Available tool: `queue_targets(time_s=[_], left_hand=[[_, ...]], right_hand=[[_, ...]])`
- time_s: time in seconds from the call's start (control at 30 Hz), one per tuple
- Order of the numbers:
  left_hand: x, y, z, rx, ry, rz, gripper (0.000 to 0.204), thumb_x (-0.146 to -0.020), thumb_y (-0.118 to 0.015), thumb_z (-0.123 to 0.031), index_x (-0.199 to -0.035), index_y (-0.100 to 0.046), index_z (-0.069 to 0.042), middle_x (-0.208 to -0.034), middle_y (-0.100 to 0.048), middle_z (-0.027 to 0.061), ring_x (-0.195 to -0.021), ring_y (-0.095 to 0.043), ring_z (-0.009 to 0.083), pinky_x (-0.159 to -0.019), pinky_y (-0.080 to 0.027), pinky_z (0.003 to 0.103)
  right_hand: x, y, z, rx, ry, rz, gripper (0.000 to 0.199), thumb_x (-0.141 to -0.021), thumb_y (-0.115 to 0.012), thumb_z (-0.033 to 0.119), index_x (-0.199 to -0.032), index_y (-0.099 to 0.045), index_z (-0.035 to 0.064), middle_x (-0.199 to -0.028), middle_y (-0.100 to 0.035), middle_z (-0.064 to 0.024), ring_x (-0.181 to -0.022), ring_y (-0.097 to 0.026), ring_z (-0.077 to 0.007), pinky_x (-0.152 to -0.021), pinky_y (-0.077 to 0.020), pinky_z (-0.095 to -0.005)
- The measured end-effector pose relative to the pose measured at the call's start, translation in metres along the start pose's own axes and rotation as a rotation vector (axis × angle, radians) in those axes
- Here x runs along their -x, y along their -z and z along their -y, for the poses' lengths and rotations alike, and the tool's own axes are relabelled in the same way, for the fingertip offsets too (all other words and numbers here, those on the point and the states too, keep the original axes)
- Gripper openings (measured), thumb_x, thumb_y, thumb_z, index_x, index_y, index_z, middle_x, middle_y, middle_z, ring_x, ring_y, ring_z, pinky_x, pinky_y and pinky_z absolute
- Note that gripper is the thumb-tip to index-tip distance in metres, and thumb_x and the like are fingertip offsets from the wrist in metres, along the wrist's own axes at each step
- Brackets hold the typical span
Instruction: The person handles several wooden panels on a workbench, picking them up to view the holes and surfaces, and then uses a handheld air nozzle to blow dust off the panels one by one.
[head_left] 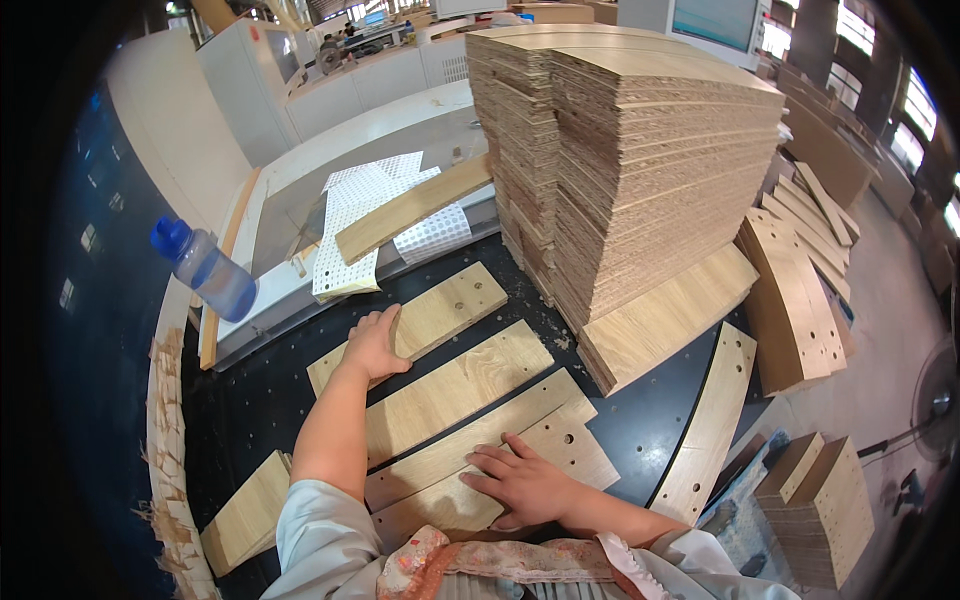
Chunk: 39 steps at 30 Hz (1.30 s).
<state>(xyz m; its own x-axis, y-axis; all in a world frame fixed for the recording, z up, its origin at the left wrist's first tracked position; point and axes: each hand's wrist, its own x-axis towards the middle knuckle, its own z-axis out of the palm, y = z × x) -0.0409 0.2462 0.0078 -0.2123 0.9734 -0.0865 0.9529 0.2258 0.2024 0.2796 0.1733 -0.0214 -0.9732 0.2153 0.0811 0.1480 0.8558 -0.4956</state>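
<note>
My left hand (375,345) reaches across the farthest of several wood-grain boards (440,310), its fingertips at the far edge and its thumb at the near edge. That board has holes at its right end. Beside it, nearer me, lies another board (460,390), apart from it. My right hand (520,485) rests with fingers spread on the closest boards; one is a plain strip (500,420), and the other, a board with holes (580,450), lies against it. The palm hides part of this nearest board.
A tall stack of boards (650,170) stands at the far right of the black table (640,430). A curved board (710,420) lies right, another pile (250,510) left. A blue-capped bottle (210,270) and perforated white sheets (360,220) sit beyond. More boards (820,510) stand lower right.
</note>
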Motion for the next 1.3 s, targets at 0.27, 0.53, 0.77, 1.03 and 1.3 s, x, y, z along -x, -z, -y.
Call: queue_targets(time_s=[0.27, 0.53, 0.77, 1.03, 1.3], left_hand=[[0.055, 0.017, -0.036, 0.131, -0.212, -0.078, 0.09, -0.05, -0.078, -0.029, -0.13, -0.043, -0.01, -0.118, -0.049, 0.0157, -0.111, -0.045, 0.0346, -0.095, -0.036, 0.042], [0.114, -0.015, -0.057, 0.092, -0.176, 0.001, 0.092, -0.05, -0.081, -0.033, -0.132, -0.043, -0.012, -0.122, -0.047, 0.0136, -0.115, -0.043, 0.0328, -0.098, -0.033, 0.042], [0.153, 0.006, -0.088, -0.034, -0.207, -0.185, 0.092, -0.048, -0.082, -0.029, -0.13, -0.044, -0.01, -0.123, -0.045, 0.015, -0.116, -0.04, 0.0333, -0.1, -0.03, 0.042], [0.191, -0.008, -0.105, -0.165, -0.158, -0.356, 0.095, -0.048, -0.084, -0.031, -0.13, -0.041, -0.01, -0.123, -0.041, 0.0162, -0.114, -0.038, 0.0343, -0.099, -0.029, 0.045], [0.18, -0.008, -0.114, -0.327, -0.084, -0.195, 0.099, -0.053, -0.085, -0.037, -0.135, -0.035, -0.012, -0.117, -0.043, 0.015, -0.108, -0.045, 0.0327, -0.087, -0.039, 0.041]], right_hand=[[0.002, -0.008, -0.003, 0.052, -0.011, -0.028, 0.081, -0.061, -0.075, 0.043, -0.131, -0.044, 0.0151, -0.136, -0.04, -0.012, -0.131, -0.032, -0.027, -0.108, -0.0171, -0.0544], [0.002, -0.005, 0.002, 0.091, 0.012, -0.006, 0.078, -0.062, -0.074, 0.042, -0.13, -0.047, 0.0155, -0.133, -0.042, -0.0124, -0.129, -0.034, -0.0265, -0.108, -0.0174, -0.0545], [0.01, -0.002, 0.008, 0.099, 0.003, -0.018, 0.076, -0.063, -0.074, 0.041, -0.13, -0.048, 0.0144, -0.134, -0.042, -0.0134, -0.13, -0.034, -0.0272, -0.109, -0.0172, -0.0537], [0.012, -0.003, 0.015, 0.076, -0.016, -0.001, 0.083, -0.059, -0.076, 0.04, -0.132, -0.046, 0.0133, -0.129, -0.045, -0.0168, -0.127, -0.035, -0.0318, -0.109, -0.017, -0.0541], [0.03, -0.006, 0.021, 0.086, -0.037, -0.107, 0.086, -0.055, -0.08, 0.039, -0.13, -0.045, 0.0135, -0.12, -0.047, -0.0167, -0.118, -0.041, -0.0326, -0.106, -0.0217, -0.0561]])
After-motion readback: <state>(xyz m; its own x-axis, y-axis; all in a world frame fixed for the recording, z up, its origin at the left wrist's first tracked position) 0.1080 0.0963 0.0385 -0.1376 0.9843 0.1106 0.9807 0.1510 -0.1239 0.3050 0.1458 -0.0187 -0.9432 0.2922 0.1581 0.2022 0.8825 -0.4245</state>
